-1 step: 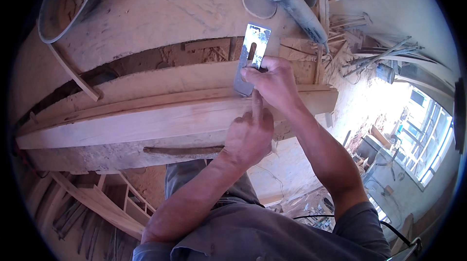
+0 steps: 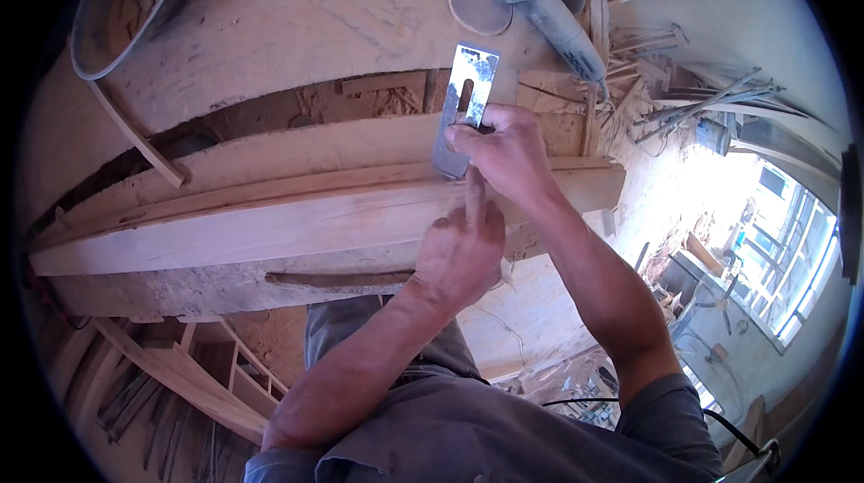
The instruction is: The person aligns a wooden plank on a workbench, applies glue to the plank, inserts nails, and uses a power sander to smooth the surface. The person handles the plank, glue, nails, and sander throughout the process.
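Blade (image 2: 481,92) is pinched in the right hand (image 2: 511,154); the left hand (image 2: 462,256), grip unclear, puts one finger at the lower edge: some slip might cut it.

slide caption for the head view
Over a wooden beam, the right hand holds a slotted metal plate, the left hand extending a finger near its lower edge.

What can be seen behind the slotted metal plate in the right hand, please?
Around the metal plate, the workbench and a pale board show; what lies behind its solid parts is covered.
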`<act>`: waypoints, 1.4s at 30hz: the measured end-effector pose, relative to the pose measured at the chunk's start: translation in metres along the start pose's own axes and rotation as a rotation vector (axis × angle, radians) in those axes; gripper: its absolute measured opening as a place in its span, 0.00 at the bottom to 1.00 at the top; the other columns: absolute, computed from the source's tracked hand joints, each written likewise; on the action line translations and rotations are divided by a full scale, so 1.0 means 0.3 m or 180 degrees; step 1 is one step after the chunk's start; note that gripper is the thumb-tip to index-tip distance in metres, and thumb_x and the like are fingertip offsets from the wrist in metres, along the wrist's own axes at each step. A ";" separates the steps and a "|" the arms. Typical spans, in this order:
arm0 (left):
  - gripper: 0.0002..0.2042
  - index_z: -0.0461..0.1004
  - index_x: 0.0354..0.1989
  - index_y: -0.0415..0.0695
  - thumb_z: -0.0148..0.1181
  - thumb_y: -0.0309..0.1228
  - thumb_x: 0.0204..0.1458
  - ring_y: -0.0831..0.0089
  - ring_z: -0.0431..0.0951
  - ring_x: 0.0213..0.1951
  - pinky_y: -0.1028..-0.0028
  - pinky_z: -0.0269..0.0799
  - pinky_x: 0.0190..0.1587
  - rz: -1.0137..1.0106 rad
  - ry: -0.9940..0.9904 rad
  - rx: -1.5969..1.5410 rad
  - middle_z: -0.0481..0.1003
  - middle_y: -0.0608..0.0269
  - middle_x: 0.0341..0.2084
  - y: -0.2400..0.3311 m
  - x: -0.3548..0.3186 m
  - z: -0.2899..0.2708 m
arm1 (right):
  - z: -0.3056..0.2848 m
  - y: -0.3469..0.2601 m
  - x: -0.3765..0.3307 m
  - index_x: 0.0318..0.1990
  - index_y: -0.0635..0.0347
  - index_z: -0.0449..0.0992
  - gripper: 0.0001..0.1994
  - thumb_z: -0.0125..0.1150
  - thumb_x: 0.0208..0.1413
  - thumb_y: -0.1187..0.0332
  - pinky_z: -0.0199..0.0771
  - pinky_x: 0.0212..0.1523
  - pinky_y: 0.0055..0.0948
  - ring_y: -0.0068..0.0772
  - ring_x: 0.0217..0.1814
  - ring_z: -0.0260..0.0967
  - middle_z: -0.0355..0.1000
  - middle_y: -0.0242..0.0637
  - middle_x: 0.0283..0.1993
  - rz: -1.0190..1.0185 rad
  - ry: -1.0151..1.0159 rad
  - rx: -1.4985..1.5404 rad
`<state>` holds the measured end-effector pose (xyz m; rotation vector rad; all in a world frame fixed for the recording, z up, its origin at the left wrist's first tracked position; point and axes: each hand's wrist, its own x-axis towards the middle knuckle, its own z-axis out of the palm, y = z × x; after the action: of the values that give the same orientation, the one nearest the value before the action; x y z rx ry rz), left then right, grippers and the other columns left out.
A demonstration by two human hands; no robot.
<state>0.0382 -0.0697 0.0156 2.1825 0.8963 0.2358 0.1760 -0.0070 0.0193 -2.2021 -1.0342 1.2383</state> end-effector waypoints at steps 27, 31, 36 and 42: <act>0.28 0.70 0.57 0.26 0.60 0.29 0.45 0.67 0.82 0.28 0.70 0.81 0.25 -0.0109 0.0239 0.0509 0.63 0.14 0.62 0.031 -0.027 0.044 | 0.019 0.008 -0.007 0.33 0.66 0.85 0.07 0.69 0.55 0.70 0.74 0.27 0.29 0.18 0.24 0.73 0.79 0.37 0.22 -0.0214 0.0305 0.0163; 0.29 0.70 0.58 0.25 0.60 0.28 0.45 0.67 0.81 0.27 0.70 0.81 0.26 -0.0133 0.0281 0.0447 0.63 0.14 0.61 0.036 -0.025 0.063 | 0.023 -0.003 -0.010 0.32 0.67 0.85 0.08 0.68 0.55 0.70 0.73 0.26 0.28 0.18 0.23 0.73 0.78 0.35 0.21 -0.0134 0.0287 0.0121; 0.31 0.70 0.60 0.25 0.61 0.28 0.45 0.69 0.80 0.26 0.70 0.80 0.25 -0.0049 0.0222 0.0505 0.63 0.13 0.61 0.034 -0.042 0.066 | 0.033 0.010 -0.022 0.30 0.69 0.83 0.09 0.69 0.54 0.69 0.73 0.25 0.30 0.21 0.22 0.73 0.77 0.37 0.20 -0.0094 0.0275 0.0113; 0.29 0.71 0.61 0.27 0.59 0.26 0.48 0.72 0.77 0.24 0.71 0.79 0.26 0.0197 0.0386 0.0722 0.64 0.14 0.60 -0.003 -0.065 0.125 | 0.045 0.009 -0.047 0.31 0.68 0.83 0.12 0.71 0.52 0.65 0.75 0.26 0.34 0.31 0.21 0.75 0.77 0.48 0.21 -0.0394 0.0434 -0.0382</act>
<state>0.0392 -0.1040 -0.0093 2.4296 0.9631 0.3124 0.1611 -0.0195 0.0183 -2.2385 -1.1968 0.9816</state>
